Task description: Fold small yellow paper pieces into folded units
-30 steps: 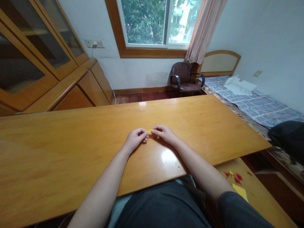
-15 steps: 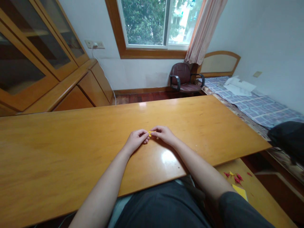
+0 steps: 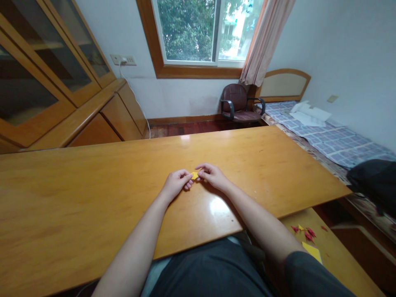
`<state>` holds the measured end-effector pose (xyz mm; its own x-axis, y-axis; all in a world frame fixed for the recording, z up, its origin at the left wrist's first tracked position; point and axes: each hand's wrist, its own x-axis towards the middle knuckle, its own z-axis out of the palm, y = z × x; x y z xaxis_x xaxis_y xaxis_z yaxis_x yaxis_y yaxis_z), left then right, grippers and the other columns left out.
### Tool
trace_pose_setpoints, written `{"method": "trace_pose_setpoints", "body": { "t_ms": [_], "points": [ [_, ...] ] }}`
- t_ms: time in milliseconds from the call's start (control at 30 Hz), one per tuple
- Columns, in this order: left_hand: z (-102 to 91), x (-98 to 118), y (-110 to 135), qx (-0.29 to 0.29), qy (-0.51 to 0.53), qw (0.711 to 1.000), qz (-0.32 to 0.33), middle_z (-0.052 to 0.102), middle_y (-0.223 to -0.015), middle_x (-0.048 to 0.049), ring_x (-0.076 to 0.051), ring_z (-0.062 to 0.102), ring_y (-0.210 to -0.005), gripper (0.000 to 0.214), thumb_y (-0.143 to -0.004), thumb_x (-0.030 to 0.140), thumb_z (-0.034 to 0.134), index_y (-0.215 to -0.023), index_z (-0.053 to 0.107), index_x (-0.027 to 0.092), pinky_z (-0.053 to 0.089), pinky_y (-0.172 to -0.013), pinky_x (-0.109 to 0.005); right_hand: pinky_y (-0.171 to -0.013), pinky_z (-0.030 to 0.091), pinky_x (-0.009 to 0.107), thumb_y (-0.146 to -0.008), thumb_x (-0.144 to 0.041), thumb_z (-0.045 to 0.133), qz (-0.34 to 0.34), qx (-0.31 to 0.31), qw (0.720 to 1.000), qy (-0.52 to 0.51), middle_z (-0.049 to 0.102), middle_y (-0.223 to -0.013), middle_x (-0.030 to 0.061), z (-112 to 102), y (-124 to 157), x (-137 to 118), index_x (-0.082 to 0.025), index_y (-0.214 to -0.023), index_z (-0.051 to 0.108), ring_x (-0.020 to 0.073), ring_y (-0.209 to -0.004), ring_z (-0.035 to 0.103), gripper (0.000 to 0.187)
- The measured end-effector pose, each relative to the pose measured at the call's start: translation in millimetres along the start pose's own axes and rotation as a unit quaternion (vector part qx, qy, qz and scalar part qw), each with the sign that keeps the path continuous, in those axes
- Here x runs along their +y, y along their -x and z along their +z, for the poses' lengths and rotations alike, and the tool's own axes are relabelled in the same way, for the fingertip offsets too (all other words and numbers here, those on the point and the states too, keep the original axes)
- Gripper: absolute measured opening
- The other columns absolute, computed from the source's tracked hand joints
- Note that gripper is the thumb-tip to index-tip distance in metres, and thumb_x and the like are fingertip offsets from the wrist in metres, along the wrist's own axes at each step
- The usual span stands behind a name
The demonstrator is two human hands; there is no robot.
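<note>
A small piece of folded yellow paper (image 3: 194, 175) is held between my two hands, just above the wooden table (image 3: 102, 181). My left hand (image 3: 178, 182) pinches its left end between thumb and forefinger, the other fingers curled beneath. On the other end, the thumb and fingers of my right hand (image 3: 210, 175) close on the paper, with the forefinger arched above it. The fingertips cover part of the paper, so its full folded shape cannot be made out.
On a lower surface to the right lie several small red folded paper pieces (image 3: 309, 235), a small yellow one (image 3: 300, 227) and yellow paper sheets (image 3: 312, 251). Beyond the table stand a maroon armchair (image 3: 236, 103) and a bed (image 3: 318, 132) with a black bag (image 3: 375, 181).
The yellow paper has turned in my fingers and now shows a broader face. My right forefinger has lifted and arched a little; both hands stay in nearly the same place.
</note>
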<state>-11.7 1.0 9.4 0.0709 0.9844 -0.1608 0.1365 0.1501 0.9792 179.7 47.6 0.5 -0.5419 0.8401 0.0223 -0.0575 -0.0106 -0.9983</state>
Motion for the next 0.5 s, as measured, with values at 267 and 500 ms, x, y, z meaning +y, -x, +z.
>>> {"method": "trace_pose_setpoints", "body": {
  "t_ms": [267,500],
  "points": [
    [-3.3,3,1,-0.002,0.002,1.0,-0.006,0.067,-0.061,-0.0044,-0.013,0.06,-0.049,0.035,-0.073,0.049,0.069,-0.071,0.062,0.014,0.05,-0.049,-0.024,-0.062,0.047,0.024,-0.08,-0.038,0.066,0.002,0.017,1.0,0.016,0.069,-0.072,0.0016,1,0,0,-0.015,-0.102,0.06,0.0126,-0.064,0.064,0.032],
    [-14.1,1,2,0.011,0.011,1.0,-0.012,0.068,-0.063,-0.0052,-0.013,0.061,-0.05,0.034,-0.073,0.047,0.069,-0.074,0.064,0.013,0.05,-0.049,-0.024,-0.065,0.049,0.025,-0.079,-0.035,0.068,0.004,0.047,0.999,0.014,0.069,-0.073,0.0013,0,-1,2,-0.016,-0.098,0.061,0.0129,-0.065,0.065,0.028]
  ]
}}
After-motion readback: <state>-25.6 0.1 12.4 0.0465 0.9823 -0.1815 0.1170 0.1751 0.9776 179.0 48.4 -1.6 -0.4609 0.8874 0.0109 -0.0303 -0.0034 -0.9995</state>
